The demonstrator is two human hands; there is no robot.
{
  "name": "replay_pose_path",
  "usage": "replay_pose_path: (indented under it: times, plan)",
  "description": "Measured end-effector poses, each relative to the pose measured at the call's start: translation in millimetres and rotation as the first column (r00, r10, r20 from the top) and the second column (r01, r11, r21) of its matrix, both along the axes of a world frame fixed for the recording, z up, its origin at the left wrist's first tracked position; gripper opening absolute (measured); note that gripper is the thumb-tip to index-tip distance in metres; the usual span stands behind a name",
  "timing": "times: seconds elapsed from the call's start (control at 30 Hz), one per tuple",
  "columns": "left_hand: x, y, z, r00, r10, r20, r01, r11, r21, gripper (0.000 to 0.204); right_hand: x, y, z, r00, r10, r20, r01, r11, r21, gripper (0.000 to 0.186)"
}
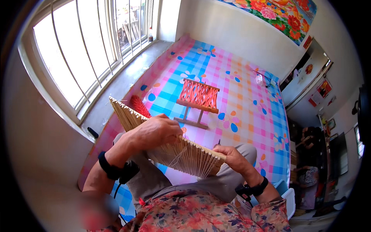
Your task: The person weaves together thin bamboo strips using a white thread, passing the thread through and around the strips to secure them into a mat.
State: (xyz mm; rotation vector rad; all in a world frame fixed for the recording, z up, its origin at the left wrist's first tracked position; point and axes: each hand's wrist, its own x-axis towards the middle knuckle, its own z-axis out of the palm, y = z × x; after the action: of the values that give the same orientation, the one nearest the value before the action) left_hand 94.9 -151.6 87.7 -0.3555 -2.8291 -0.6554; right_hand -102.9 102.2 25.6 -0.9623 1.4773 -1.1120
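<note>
A panel of pale wooden slats (193, 162), strung with fine thread along its edge, stretches diagonally across my lap. My left hand (152, 131) has its fingers curled at the middle of the upper edge; whatever small thing may be between the fingertips is hidden. My right hand (232, 157) grips the panel's right end, with a thin dark point (218, 142) rising beside it, too small to identify. Behind the panel's left part lies a red textured bundle (140, 105).
A small wooden stand (195, 123) topped with red lacing stands on the checked bedcover (235, 96). A barred window and sill (150, 50) line the left. Cables and a charger (259, 79) lie at the back right. A blue-white plastic bin (288, 197) sits by my right arm.
</note>
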Motion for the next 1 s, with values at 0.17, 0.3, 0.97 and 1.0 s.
replay_pose_path:
  times: [0.17,0.3,0.97,1.0]
  plan:
    - [-21,-19,-10,0.999,0.040,-0.003,-0.040,0.999,0.013,0.020,-2,-10,3,1.000,-0.008,0.000,0.008,0.999,-0.052,0.027]
    - [-41,-36,-19,1.000,-0.021,-0.005,0.021,0.996,0.087,0.022,-7,-20,-4,0.997,-0.054,-0.062,0.052,0.998,-0.030,0.029]
    - [-39,-49,-67,0.998,0.016,-0.064,-0.005,0.986,0.169,0.018,-5,-101,-3,0.989,-0.047,0.142,0.017,0.978,0.207,0.023]
    - [-37,-49,-66,0.999,0.014,-0.052,-0.006,0.987,0.163,0.019,-3,-104,-1,0.987,-0.051,0.152,0.018,0.977,0.213,0.022]
